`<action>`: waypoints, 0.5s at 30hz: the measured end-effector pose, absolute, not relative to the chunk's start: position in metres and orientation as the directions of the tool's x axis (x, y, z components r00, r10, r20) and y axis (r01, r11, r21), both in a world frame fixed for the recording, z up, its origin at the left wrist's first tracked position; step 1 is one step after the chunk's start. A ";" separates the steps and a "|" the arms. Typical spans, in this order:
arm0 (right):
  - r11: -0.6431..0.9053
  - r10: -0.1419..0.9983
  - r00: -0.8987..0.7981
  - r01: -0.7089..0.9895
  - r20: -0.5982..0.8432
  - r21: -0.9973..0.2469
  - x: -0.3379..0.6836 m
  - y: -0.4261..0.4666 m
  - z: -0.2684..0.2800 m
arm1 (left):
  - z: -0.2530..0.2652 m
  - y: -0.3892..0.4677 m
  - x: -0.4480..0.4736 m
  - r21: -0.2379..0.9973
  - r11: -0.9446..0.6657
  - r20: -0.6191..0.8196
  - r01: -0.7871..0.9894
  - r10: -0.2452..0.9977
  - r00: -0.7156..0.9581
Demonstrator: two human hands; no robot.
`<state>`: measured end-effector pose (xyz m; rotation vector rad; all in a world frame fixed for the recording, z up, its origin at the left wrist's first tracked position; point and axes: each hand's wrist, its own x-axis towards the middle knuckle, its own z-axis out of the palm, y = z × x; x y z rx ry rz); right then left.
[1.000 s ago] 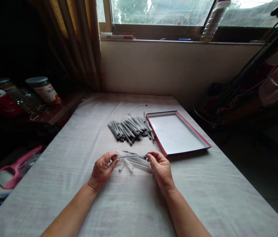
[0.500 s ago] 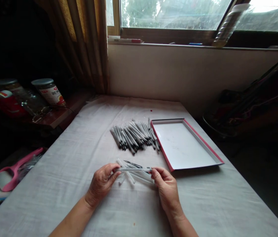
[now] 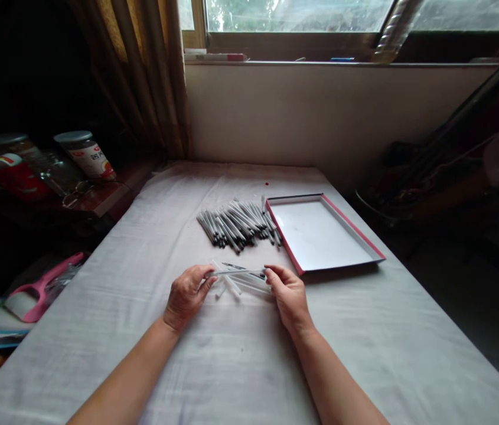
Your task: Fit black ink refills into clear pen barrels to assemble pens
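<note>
Between my two hands a slim translucent pen is held level, just above the cloth. The fingertips of my left hand pinch its left end. At its right end, near a dark part, the thumb and fingers of my right hand are closed on it. Under and behind it lie several loose clear pen barrels and thin dark-tipped refills, partly covered by the held pen. Farther back is a heap of pens with grey barrels and black ends.
Right of the heap lies a shallow white box lid with red edges. A pale cloth covers the table. At left, on a lower surface, are pink-handled scissors; a labelled jar stands on a side table. A window sill runs behind.
The camera view has tilted down a little, so everything sits higher in the picture. Both hands still hold the pen at its ends, its right end now slightly raised.
</note>
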<state>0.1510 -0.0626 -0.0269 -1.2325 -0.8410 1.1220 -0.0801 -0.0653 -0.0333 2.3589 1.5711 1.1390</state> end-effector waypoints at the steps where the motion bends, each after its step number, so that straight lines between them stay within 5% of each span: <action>1: -0.020 0.962 0.265 -0.188 -0.071 -0.982 0.150 -0.062 -0.026 | -0.034 -0.066 -0.080 0.437 -0.487 0.536 0.756 0.816 0.216; 15: 0.042 0.990 0.141 -0.237 0.009 -0.971 0.156 -0.071 -0.023 | -0.030 -0.081 -0.081 0.273 -0.547 0.537 0.791 0.769 0.346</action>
